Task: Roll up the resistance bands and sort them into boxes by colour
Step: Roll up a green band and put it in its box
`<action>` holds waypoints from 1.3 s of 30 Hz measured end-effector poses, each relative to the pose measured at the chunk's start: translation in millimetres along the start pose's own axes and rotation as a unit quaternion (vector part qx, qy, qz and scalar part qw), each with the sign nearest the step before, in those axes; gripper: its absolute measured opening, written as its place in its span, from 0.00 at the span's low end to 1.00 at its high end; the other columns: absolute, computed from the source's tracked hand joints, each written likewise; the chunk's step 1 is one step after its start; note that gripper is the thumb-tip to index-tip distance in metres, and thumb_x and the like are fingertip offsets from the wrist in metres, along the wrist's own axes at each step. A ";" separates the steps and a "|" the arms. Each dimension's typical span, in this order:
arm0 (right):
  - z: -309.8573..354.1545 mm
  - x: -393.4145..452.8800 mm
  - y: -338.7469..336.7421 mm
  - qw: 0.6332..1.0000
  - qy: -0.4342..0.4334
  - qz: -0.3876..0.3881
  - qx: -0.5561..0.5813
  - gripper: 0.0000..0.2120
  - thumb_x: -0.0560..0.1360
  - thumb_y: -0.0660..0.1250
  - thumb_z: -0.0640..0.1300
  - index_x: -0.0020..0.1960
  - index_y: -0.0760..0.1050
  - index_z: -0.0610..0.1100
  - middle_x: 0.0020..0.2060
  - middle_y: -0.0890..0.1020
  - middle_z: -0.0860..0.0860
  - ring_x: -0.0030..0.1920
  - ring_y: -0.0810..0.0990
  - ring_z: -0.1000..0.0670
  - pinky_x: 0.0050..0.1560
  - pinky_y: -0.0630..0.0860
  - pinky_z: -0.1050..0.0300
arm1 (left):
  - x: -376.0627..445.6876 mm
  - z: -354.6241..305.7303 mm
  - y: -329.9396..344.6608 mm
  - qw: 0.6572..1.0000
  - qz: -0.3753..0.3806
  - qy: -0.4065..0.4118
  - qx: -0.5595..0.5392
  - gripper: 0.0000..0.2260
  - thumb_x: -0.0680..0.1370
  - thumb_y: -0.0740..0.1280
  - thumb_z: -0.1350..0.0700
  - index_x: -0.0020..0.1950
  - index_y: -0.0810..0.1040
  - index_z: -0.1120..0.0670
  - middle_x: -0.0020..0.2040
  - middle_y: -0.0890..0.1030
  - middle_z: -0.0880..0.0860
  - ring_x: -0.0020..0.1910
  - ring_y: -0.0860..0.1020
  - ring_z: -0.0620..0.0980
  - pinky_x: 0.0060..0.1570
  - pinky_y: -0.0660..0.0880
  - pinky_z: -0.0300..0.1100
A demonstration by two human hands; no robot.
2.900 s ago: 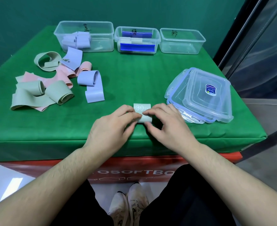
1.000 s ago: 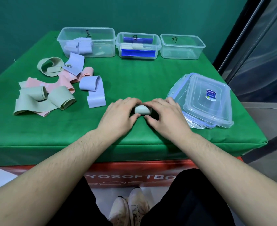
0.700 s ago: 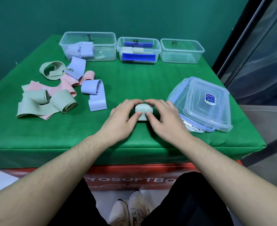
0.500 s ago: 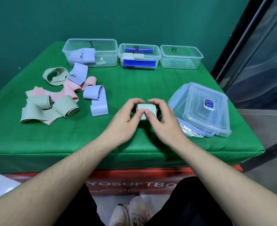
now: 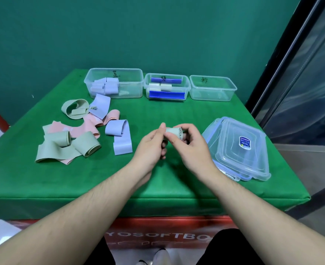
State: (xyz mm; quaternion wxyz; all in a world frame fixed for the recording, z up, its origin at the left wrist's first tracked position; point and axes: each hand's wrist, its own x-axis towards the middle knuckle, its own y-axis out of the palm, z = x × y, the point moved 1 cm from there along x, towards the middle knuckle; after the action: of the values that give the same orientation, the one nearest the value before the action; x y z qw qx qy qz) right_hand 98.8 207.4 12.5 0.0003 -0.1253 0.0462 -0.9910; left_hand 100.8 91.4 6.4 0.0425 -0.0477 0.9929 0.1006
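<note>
At the left of the green table [image 5: 43,180] lies the unsorted stock: loose and half-coiled green bands [image 5: 66,148], pink bands [image 5: 90,124] beneath them, and lilac bands [image 5: 120,137] just to their right. Along the far edge stand three open boxes: the left box [image 5: 113,83] holds lilac rolls, the middle box [image 5: 166,87] holds pale green rolls plus two blue strips, and the right box [image 5: 213,87] appears empty. At centre, the rolled green band [image 5: 174,132] is held above the table surface, clear of it. The left hand [image 5: 151,148] pinches the roll's left end with curled fingers; the right hand [image 5: 193,148] wraps thumb and fingers round its right end, where the spiral layers show. To the right, stacked lids [image 5: 241,148] rest on the table. Probable next step: transfer to the middle box. Hazards: releasing one hand before the other has a full grip may let the outer layer spring back and the roll loosen; a loose drop into the box may uncoil it or disturb the rolls already inside; the box labels are handwritten and hard to read from here, so colour must be checked against contents.
</note>
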 end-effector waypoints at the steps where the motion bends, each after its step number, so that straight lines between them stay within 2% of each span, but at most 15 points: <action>1: 2.6 2.5 1.0 1.000 0.001 -0.006 0.013 0.11 0.73 0.75 0.44 0.50 0.76 0.44 0.34 0.77 0.57 0.32 0.73 0.62 0.37 0.70 0.69 | 1.5 -1.4 2.4 1.000 0.000 -0.005 -0.023 0.16 0.82 0.60 0.45 0.41 0.77 0.53 0.29 0.65 0.48 0.25 0.63 0.45 0.28 0.61 0.39; 4: 9.4 13.5 3.9 0.998 0.010 -0.019 0.059 0.10 0.72 0.76 0.42 0.49 0.77 0.47 0.32 0.79 0.58 0.33 0.76 0.61 0.38 0.72 0.69 | 8.8 -8.2 7.4 0.997 -0.004 -0.026 -0.075 0.17 0.82 0.61 0.43 0.40 0.75 0.53 0.29 0.63 0.48 0.25 0.59 0.45 0.28 0.57 0.39; 8: 13.4 29.4 7.6 0.997 0.013 0.022 0.075 0.14 0.73 0.74 0.36 0.55 0.79 0.49 0.38 0.78 0.52 0.37 0.74 0.58 0.42 0.72 0.70 | 26.5 -15.5 9.5 0.988 0.006 -0.069 -0.135 0.23 0.82 0.57 0.40 0.48 0.81 0.58 0.29 0.76 0.49 0.22 0.58 0.43 0.23 0.57 0.36; 10: 11.2 39.5 8.3 0.999 0.002 0.037 0.039 0.18 0.73 0.73 0.36 0.58 0.78 0.52 0.40 0.74 0.49 0.39 0.71 0.55 0.42 0.69 0.70 | 38.8 -17.1 10.3 0.979 -0.007 -0.101 -0.175 0.23 0.81 0.57 0.38 0.41 0.78 0.55 0.27 0.69 0.49 0.20 0.57 0.43 0.21 0.56 0.35; 12: 8.1 51.7 7.6 0.999 -0.016 0.032 -0.020 0.19 0.74 0.73 0.38 0.59 0.78 0.56 0.46 0.76 0.50 0.43 0.72 0.55 0.46 0.69 0.69 | 50.6 -18.3 12.9 0.970 -0.020 -0.122 -0.207 0.23 0.81 0.58 0.38 0.33 0.72 0.52 0.24 0.58 0.48 0.19 0.55 0.43 0.22 0.54 0.35; 15: 8.5 67.5 9.6 0.998 0.002 0.056 0.010 0.17 0.75 0.72 0.37 0.58 0.77 0.54 0.53 0.82 0.53 0.50 0.78 0.59 0.51 0.72 0.69 | 66.7 -19.8 16.3 0.966 -0.014 -0.131 -0.222 0.25 0.82 0.59 0.40 0.29 0.72 0.51 0.22 0.57 0.46 0.18 0.55 0.42 0.21 0.54 0.34; 19: 6.6 89.1 18.7 0.994 0.036 0.064 0.083 0.15 0.77 0.69 0.35 0.59 0.77 0.50 0.45 0.84 0.51 0.37 0.80 0.55 0.36 0.78 0.65 | 92.4 -20.1 21.6 0.964 0.003 -0.141 -0.227 0.19 0.83 0.57 0.46 0.36 0.75 0.53 0.22 0.59 0.47 0.18 0.56 0.42 0.20 0.55 0.32; 21: 2.8 103.2 21.0 0.995 0.040 0.057 0.077 0.14 0.76 0.70 0.36 0.58 0.77 0.51 0.38 0.82 0.52 0.31 0.77 0.51 0.30 0.76 0.62 | 108.5 -21.9 21.8 0.967 0.018 -0.144 -0.211 0.16 0.81 0.57 0.51 0.36 0.75 0.53 0.25 0.59 0.48 0.19 0.56 0.43 0.21 0.55 0.32; 22: 0.8 111.7 21.3 0.995 0.034 0.057 0.068 0.14 0.76 0.70 0.36 0.58 0.78 0.51 0.38 0.82 0.52 0.31 0.77 0.51 0.31 0.77 0.61 | 117.2 -23.3 20.4 0.969 0.027 -0.148 -0.195 0.15 0.80 0.56 0.52 0.36 0.75 0.52 0.26 0.60 0.48 0.19 0.56 0.43 0.21 0.56 0.32; 25: -3.3 143.0 17.4 0.997 -0.010 0.072 0.016 0.16 0.74 0.72 0.37 0.59 0.79 0.50 0.50 0.84 0.48 0.44 0.80 0.54 0.50 0.78 0.59 | 142.6 -31.5 12.7 0.981 0.035 -0.154 -0.113 0.11 0.80 0.54 0.53 0.43 0.73 0.52 0.26 0.64 0.49 0.20 0.56 0.44 0.23 0.57 0.33; 27: -5.7 168.5 13.3 0.995 -0.026 0.091 -0.015 0.16 0.73 0.74 0.37 0.57 0.79 0.52 0.52 0.84 0.47 0.48 0.80 0.53 0.57 0.77 0.53 | 162.4 -39.2 3.8 0.991 -0.009 -0.130 -0.037 0.14 0.83 0.53 0.47 0.47 0.73 0.51 0.28 0.66 0.49 0.20 0.58 0.45 0.24 0.58 0.34; 29: -5.8 194.1 6.9 0.993 -0.031 0.100 -0.054 0.16 0.72 0.76 0.38 0.55 0.80 0.54 0.49 0.85 0.50 0.46 0.80 0.54 0.56 0.77 0.52 | 185.1 -49.6 -5.6 0.996 -0.040 -0.063 0.045 0.17 0.84 0.53 0.42 0.50 0.74 0.52 0.35 0.71 0.51 0.21 0.65 0.46 0.27 0.64 0.37; 33: -5.5 245.1 -4.0 0.985 -0.023 0.118 -0.128 0.16 0.70 0.77 0.39 0.53 0.80 0.53 0.47 0.84 0.49 0.42 0.78 0.55 0.48 0.75 0.61 | 231.1 -74.2 -12.0 0.986 0.010 0.065 0.151 0.14 0.80 0.64 0.44 0.57 0.77 0.53 0.54 0.80 0.52 0.39 0.79 0.47 0.41 0.75 0.40; 35: -6.8 267.1 -7.0 0.982 -0.026 0.112 -0.152 0.15 0.69 0.78 0.40 0.52 0.79 0.52 0.47 0.84 0.48 0.41 0.78 0.55 0.46 0.74 0.63 | 250.1 -85.1 -12.5 0.984 0.039 0.088 0.150 0.14 0.79 0.68 0.47 0.60 0.78 0.54 0.54 0.81 0.51 0.41 0.80 0.46 0.44 0.77 0.39; 39: -15.6 303.4 -10.9 0.978 -0.013 0.114 -0.177 0.15 0.67 0.80 0.42 0.49 0.79 0.50 0.41 0.82 0.50 0.39 0.77 0.55 0.47 0.74 0.58 | 283.5 -92.4 -12.3 0.976 0.080 0.092 0.180 0.15 0.76 0.73 0.57 0.61 0.79 0.58 0.52 0.83 0.54 0.43 0.80 0.47 0.53 0.79 0.39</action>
State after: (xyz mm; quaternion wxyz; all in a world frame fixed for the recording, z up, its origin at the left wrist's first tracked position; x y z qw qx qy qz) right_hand -198.8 216.0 73.8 0.0919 -0.1301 0.2347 -0.9589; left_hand -186.0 36.2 67.6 -0.0495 0.0316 0.9949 -0.0816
